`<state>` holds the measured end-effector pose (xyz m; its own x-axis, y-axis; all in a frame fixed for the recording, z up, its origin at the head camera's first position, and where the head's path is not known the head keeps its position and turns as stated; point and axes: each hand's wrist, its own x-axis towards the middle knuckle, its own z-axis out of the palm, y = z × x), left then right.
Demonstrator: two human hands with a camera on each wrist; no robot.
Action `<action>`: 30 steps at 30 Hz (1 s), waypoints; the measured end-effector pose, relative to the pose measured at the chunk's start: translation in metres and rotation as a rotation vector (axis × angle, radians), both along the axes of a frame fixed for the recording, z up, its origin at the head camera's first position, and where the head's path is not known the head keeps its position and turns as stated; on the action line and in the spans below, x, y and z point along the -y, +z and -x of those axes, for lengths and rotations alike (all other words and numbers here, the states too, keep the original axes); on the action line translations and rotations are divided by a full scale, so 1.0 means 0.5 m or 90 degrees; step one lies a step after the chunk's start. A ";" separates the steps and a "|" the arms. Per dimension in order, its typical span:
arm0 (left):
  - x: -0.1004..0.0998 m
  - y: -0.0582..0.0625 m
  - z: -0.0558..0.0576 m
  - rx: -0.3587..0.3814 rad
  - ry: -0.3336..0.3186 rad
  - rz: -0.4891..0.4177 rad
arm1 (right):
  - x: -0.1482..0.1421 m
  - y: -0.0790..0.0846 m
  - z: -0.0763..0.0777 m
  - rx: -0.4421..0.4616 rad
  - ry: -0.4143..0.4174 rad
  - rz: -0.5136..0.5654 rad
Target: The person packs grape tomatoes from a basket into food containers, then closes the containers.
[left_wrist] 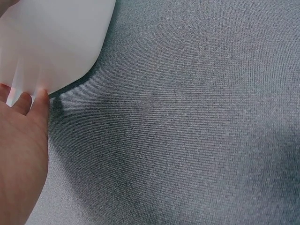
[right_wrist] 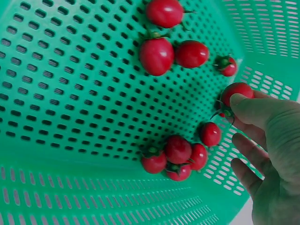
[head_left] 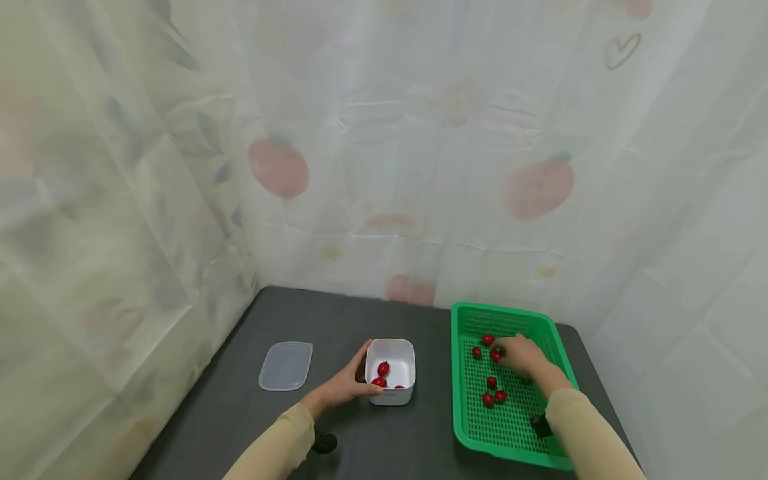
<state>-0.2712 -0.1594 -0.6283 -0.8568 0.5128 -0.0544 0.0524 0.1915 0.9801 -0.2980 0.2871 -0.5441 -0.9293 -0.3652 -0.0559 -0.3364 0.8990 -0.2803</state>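
My left hand [head_left: 343, 385] grips a small white square container [head_left: 401, 398] by its left side, the thumb along the front. Several cherry tomatoes [head_left: 383, 369] lie inside it. In the left wrist view the fingertips touch the container's pale wall [left_wrist: 51, 42]. Over on the right, my right hand [head_left: 521, 355] reaches into a green perforated basket [head_left: 457, 373]. Thumb and forefinger pinch a red cherry tomato [right_wrist: 238, 92] with a green stem, near the basket's wall; the other fingers are loosely bent. More cherry tomatoes [right_wrist: 156, 56] lie around on the basket floor.
A translucent square lid [head_left: 285, 366] lies on the dark grey table [head_left: 372, 440], left of the container. Curtains with fruit prints [head_left: 390, 200] hang behind and along both sides. Dark wrist devices [head_left: 325, 443] sit by both sleeves.
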 end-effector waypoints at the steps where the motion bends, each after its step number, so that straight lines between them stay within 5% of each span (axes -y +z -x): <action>1: 0.000 -0.001 0.001 -0.003 -0.001 -0.003 | -0.001 0.005 0.000 -0.006 0.005 0.006; 15: -0.001 -0.002 0.000 -0.001 0.001 -0.007 | 0.015 0.077 0.004 -0.054 0.036 0.064; 30: -0.002 0.004 -0.003 -0.008 -0.009 -0.007 | 0.099 0.122 0.005 -0.077 0.112 0.092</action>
<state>-0.2695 -0.1584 -0.6263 -0.8504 0.5247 -0.0385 0.0669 0.1804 0.9813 -0.3007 0.2375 -0.4829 -0.8475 -0.5178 0.1167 -0.5231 0.7771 -0.3499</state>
